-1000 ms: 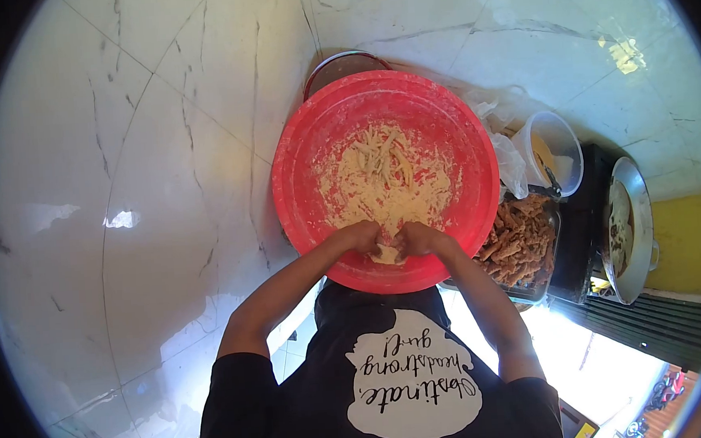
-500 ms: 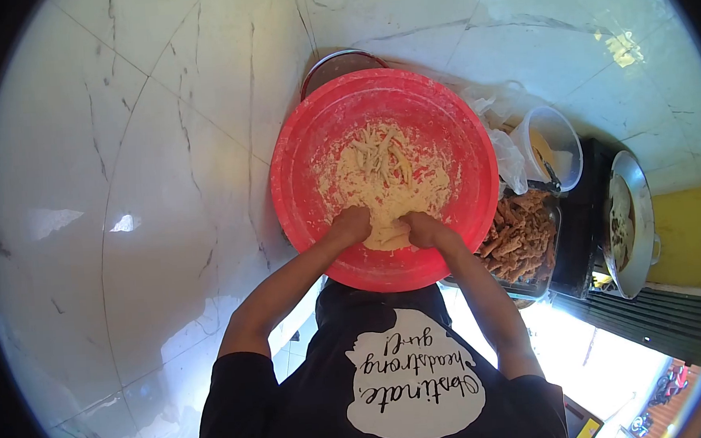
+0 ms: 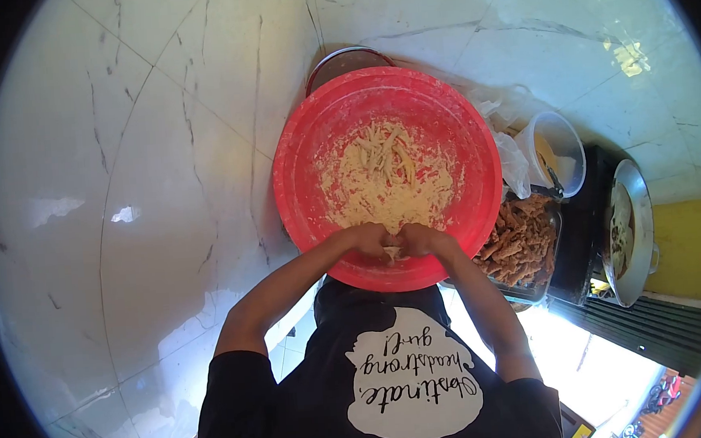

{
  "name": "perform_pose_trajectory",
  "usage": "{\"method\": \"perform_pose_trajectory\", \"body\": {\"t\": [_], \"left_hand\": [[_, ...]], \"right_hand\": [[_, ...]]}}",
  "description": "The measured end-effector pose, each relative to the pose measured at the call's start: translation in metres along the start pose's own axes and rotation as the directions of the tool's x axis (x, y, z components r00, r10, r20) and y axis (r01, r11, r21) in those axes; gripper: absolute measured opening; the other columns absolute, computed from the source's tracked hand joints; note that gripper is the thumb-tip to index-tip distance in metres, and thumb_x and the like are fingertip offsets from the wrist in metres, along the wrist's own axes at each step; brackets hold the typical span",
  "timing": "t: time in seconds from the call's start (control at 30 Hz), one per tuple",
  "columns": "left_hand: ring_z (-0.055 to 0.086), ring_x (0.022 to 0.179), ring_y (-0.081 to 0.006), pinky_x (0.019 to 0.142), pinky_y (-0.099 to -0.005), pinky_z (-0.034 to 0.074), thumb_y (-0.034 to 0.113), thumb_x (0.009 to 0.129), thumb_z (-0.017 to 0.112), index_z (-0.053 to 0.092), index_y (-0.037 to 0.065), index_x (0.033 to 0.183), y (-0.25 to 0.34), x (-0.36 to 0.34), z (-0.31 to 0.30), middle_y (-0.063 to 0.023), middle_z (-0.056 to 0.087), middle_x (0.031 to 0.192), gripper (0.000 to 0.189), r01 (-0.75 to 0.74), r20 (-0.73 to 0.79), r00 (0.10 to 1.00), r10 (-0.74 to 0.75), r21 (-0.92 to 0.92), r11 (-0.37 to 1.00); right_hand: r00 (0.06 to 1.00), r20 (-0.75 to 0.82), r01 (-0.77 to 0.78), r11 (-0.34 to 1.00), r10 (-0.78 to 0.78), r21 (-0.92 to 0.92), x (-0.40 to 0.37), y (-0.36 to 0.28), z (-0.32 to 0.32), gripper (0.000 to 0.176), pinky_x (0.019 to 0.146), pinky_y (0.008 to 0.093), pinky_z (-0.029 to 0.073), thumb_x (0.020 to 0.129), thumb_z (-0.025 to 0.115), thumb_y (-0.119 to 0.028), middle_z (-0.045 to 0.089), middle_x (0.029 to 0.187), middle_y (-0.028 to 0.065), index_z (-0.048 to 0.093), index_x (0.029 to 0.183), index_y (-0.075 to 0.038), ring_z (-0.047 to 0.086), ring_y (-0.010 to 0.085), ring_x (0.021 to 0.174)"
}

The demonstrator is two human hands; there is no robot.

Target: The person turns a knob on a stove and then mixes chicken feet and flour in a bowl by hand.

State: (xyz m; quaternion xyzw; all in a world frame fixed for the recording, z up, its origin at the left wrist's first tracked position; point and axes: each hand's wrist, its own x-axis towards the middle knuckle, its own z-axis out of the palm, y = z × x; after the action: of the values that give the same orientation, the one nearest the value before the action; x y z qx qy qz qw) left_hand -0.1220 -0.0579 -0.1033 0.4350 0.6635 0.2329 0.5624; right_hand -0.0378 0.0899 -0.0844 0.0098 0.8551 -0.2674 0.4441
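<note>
A wide red basin [image 3: 295,170] holds pale flour [image 3: 414,203], with several flour-coated strips [image 3: 386,152] heaped toward its far side. Over the basin's near part, my left hand [image 3: 372,239] and my right hand [image 3: 418,239] meet with fingers curled together. A small pale floured piece [image 3: 392,253] shows between and just below them; both hands seem closed on it, though the fingertips are partly hidden.
Right of the basin, a glass tray [image 3: 538,289] holds brown fried pieces [image 3: 519,241]. Behind it are a clear plastic tub [image 3: 576,161] and a plastic bag [image 3: 512,165]. A metal pan [image 3: 643,233] sits farther right. Marble-patterned wall [image 3: 194,148] rises at left.
Both hands have come together, the left moving right and slightly down, and the right slightly down. A pale piece now shows between them. The view has shifted slightly.
</note>
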Motion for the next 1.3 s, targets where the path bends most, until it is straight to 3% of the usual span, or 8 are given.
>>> {"method": "perform_pose_trajectory", "body": {"t": [0.07,0.5,0.67,0.8,0.9,1.0,1.07,1.3], "left_hand": [[0.06,0.069,-0.0268,0.064,-0.0362,0.046,0.021,0.063,0.071,0.064,0.005,0.088,-0.003,0.004,0.008,-0.0164,0.061,0.074,0.031,-0.198,-0.058,0.975,0.215,0.216,0.956],[0.061,0.07,-0.029,0.064,-0.0362,0.046,0.022,0.063,0.072,0.064,0.001,0.073,-0.012,0.01,-0.003,-0.0176,0.06,0.068,0.024,-0.052,-0.165,0.983,0.081,0.176,0.983],[0.06,0.081,-0.0291,0.069,-0.0362,0.048,0.022,0.063,0.072,0.063,0.002,0.081,-0.02,0.004,-0.007,-0.0174,0.062,0.08,0.028,0.237,-0.601,0.788,-0.138,0.088,0.968],[0.059,0.086,-0.0303,0.071,-0.037,0.048,0.017,0.065,0.067,0.062,0.002,0.086,-0.032,0.013,0.002,-0.0182,0.062,0.087,0.027,0.368,-0.423,0.868,-0.261,0.192,0.91],[0.062,0.076,-0.0263,0.067,-0.0349,0.048,0.011,0.065,0.064,0.061,0.0,0.079,-0.029,0.021,0.011,-0.0165,0.063,0.079,0.018,0.025,-0.213,0.977,0.009,0.156,0.987],[0.061,0.079,-0.0264,0.069,-0.0349,0.047,0.01,0.062,0.064,0.061,0.001,0.084,-0.016,0.021,0.0,-0.0157,0.063,0.081,0.024,-0.102,0.005,0.994,0.11,-0.32,0.942],[0.061,0.077,-0.0259,0.067,-0.0338,0.047,0.01,0.062,0.061,0.063,0.0,0.084,-0.013,0.014,-0.005,-0.0185,0.062,0.079,0.024,0.005,-0.416,0.908,-0.046,-0.098,0.995],[0.06,0.076,-0.0271,0.068,-0.0353,0.046,0.016,0.058,0.067,0.064,0.005,0.083,-0.014,0.009,0.007,-0.016,0.062,0.078,0.027,-0.091,-0.073,0.992,0.102,0.141,0.986]], "right_hand": [[1.0,-0.005,-0.028,0.999,0.028,-0.019,0.007,0.007,0.005,0.027,0.073,0.0363,0.045,0.069,0.066,-0.021,0.062,0.086,0.0165,0.063,0.091,-0.006,0.059,0.0291,0.083],[0.988,-0.156,0.01,0.998,-0.001,0.056,-0.013,0.003,-0.012,0.024,0.069,0.0339,0.046,0.068,0.067,-0.011,0.062,0.084,0.0176,0.061,0.089,-0.003,0.061,0.0271,0.081],[0.938,-0.345,0.049,0.975,0.029,0.215,-0.003,0.024,-0.002,0.027,0.073,0.0361,0.046,0.067,0.066,-0.011,0.061,0.086,0.02,0.059,0.091,0.001,0.059,0.0307,0.085],[0.837,-0.54,-0.068,0.996,0.091,0.063,0.004,0.024,0.002,0.029,0.078,0.0384,0.045,0.067,0.062,-0.007,0.059,0.092,0.0225,0.057,0.095,0.002,0.057,0.0338,0.09],[0.883,-0.459,-0.127,0.992,0.101,-0.026,0.008,0.021,0.005,0.033,0.08,0.0378,0.045,0.066,0.061,-0.006,0.058,0.095,0.0224,0.057,0.099,0.002,0.055,0.0337,0.094],[0.942,-0.325,-0.104,0.994,0.09,-0.027,0.002,0.009,0.004,0.038,0.081,0.0364,0.045,0.066,0.062,-0.008,0.058,0.096,0.0212,0.057,0.102,0.001,0.055,0.0326,0.096],[0.961,-0.269,-0.066,0.998,0.06,-0.012,0.002,0.005,0.007,0.04,0.082,0.0358,0.044,0.065,0.063,-0.01,0.059,0.097,0.0204,0.057,0.103,0.0,0.055,0.032,0.096],[1.0,-0.015,-0.023,0.998,0.022,-0.063,0.008,0.003,0.004,0.037,0.079,0.0346,0.045,0.067,0.067,-0.022,0.061,0.095,0.0156,0.062,0.1,-0.006,0.058,0.0299,0.091]]}}
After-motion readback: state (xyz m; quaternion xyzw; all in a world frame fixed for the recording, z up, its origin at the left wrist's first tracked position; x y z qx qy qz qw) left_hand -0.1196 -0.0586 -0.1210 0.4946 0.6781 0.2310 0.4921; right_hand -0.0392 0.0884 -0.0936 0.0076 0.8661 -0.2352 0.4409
